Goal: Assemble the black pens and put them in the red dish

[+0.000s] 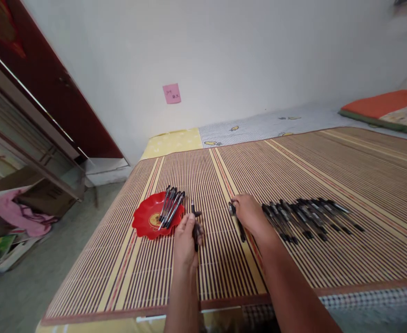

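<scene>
My left hand (185,233) is closed around a black pen (192,208), whose tip end points away from me. Part of that pen is hidden by my fingers. To the right, my right hand (250,212) is closed at the far end of another black pen (239,229), which lies slanted on the striped mat. Left of my left hand is a red scalloped plate (141,225) with several pens (171,206) lying together across its right side. Beyond my right wrist, a spread row of several black pens (307,217) lies on the mat.
The slatted bamboo mat (217,273) covers a bed against a white wall. A pink note (172,93) is stuck on the wall. Orange folded bedding (379,104) sits at the far right. Left of the bed are the floor, a dark red door (51,88) and a shelf holding pink cloth (19,210).
</scene>
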{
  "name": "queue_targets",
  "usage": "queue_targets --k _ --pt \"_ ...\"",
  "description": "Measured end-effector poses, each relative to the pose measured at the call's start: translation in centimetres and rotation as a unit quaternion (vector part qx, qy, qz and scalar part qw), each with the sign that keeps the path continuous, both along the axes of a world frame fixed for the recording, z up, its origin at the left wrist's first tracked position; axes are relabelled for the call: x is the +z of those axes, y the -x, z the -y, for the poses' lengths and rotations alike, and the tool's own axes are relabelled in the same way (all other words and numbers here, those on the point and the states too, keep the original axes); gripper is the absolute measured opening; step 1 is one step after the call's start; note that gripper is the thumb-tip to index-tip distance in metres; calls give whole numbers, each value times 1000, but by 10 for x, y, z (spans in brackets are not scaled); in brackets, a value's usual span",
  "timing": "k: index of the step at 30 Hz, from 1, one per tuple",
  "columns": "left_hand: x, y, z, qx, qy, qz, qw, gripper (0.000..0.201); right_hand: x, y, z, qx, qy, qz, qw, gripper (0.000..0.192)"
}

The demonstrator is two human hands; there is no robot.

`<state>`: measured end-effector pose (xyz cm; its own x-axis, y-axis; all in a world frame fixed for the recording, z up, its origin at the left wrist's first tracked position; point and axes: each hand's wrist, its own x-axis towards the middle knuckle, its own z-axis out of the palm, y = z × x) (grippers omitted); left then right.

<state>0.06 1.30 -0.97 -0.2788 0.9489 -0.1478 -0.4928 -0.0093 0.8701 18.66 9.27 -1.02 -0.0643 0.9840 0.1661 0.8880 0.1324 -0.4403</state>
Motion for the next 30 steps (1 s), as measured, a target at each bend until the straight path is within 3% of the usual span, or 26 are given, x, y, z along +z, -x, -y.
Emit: queue_targets --k 8,11,14,21,24,27,30 --pt "-1 -1 -2 -7 10 -1 1000 45 -11 8 -2 59 4 7 998 38" --pt "0 0 -1 -12 14 1 1000 46 -10 9 -5 92 -12 -79 993 38" --pt "0 0 0 -19 15 1 1000 46 -8 7 -6 77 -32 -147 986 33" --pt "-6 2 -2 -20 16 -6 1000 45 -5 16 3 20 -7 65 998 20" --pt "-8 2 -2 -31 8 -13 999 43 -6 26 6 12 -3 94 996 16" --pt "-11 3 -1 -42 1 -27 999 41 -5 34 7 30 -28 18 999 9" --pt "-12 4 0 -52 -3 -41 998 38 -1 40 6 81 -38 -215 972 9"
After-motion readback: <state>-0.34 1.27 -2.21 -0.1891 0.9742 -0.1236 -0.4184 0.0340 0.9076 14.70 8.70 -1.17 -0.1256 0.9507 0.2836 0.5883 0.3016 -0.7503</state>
